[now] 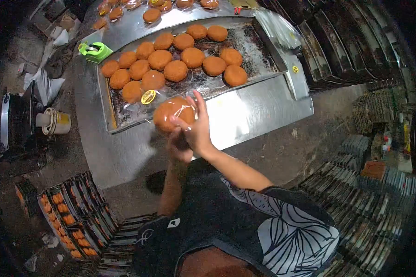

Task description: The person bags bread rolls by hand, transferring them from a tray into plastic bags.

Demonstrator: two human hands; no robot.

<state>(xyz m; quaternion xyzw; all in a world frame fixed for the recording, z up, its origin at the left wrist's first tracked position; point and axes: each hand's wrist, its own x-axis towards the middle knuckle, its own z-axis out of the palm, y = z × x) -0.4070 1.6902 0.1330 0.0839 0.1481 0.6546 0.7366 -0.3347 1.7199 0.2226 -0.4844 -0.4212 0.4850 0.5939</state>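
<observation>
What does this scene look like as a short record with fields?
Held item: wrapped bun
Left hand: at its underside
Right hand: at its right side
Tray: holds brown buns
Surface: metal table
Tool: green tape dispenser, by the tray's far left corner
Beyond tray: more buns

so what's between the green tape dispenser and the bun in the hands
In the head view: brown buns on the tray, then a yellow label close to the held bun.
</observation>
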